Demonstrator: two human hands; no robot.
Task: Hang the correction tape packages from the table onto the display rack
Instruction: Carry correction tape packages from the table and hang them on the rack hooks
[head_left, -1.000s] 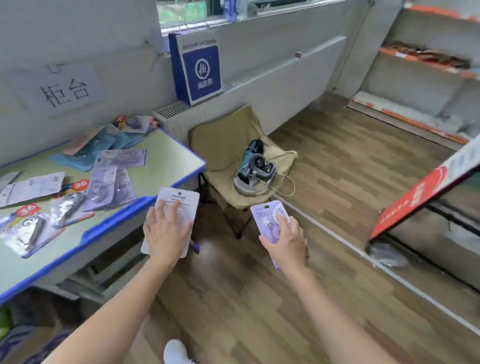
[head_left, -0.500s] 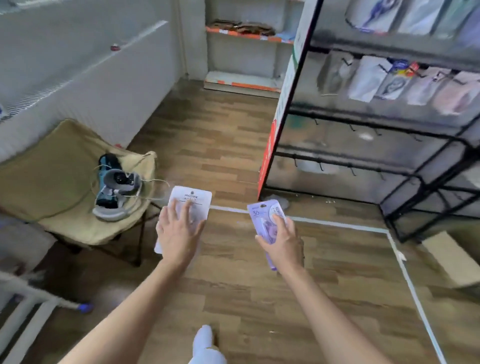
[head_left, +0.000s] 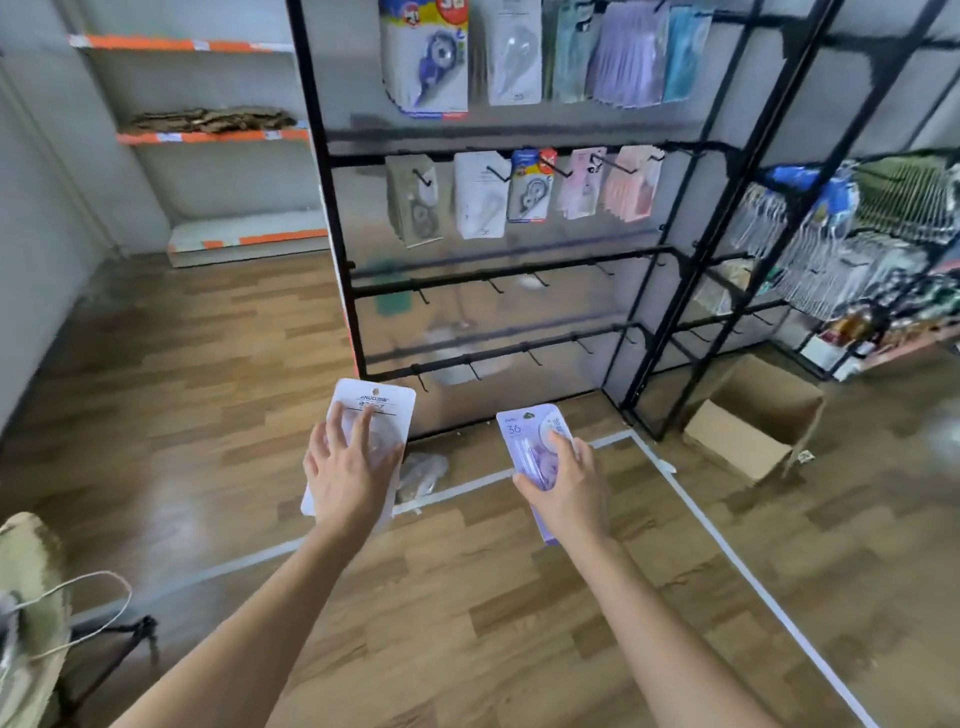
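Wood-plank floor (head_left: 208, 364) under both hands; a black display rack (head_left: 519, 271) stands beyond them, with hung packages (head_left: 480, 195) on its upper hooks; left hand (head_left: 348, 470) holds a white correction tape package (head_left: 375, 399), fingers spread across its face; right hand (head_left: 569, 491) grips a purple correction tape package (head_left: 519, 436), thumb on its front; both packages are held in the air, short of the rack; an open cardboard box (head_left: 748, 436) sits beyond and right of the right hand.

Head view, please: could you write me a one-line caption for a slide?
Facing the display rack, the left hand holds a white package and the right hand a purple package.
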